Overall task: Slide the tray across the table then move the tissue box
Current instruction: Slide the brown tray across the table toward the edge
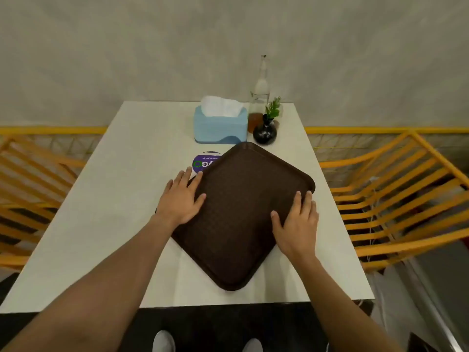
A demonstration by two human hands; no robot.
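Left hand [181, 199]: we see it spread flat, fingers splayed, palm pressing on the left corner of the tray; it grips nothing, only bears down.
Right hand [297, 219]: likewise flat and open, laid on the tray's right edge at centre-right of the frame, fingers pointing up the frame, closed around nothing.
Tray [241, 212]: dark brown and empty, lying turned like a diamond in the middle of the frame on the white table [106, 224], one corner toward the near edge, the far corner just short of the vase.
Sticker [203, 161]: a round purple disc on the tabletop, half covered by the tray's upper-left edge.
Tissue box [220, 127]: pale blue, a white tissue standing out of its top, upper centre of the frame, apart from the tray and untouched.
Vase [265, 132]: small, black, holding a green sprig, just right of the tissue box; a glass bottle [260, 97] stands behind it.
Step in hand: we judge the tray slide is under way; the tissue box is not yet dealt with.
Next move: we think it calls for even downward pressure from both palms and a push that steers the far corner clear of the vase, then one hand freed for the tissue box.
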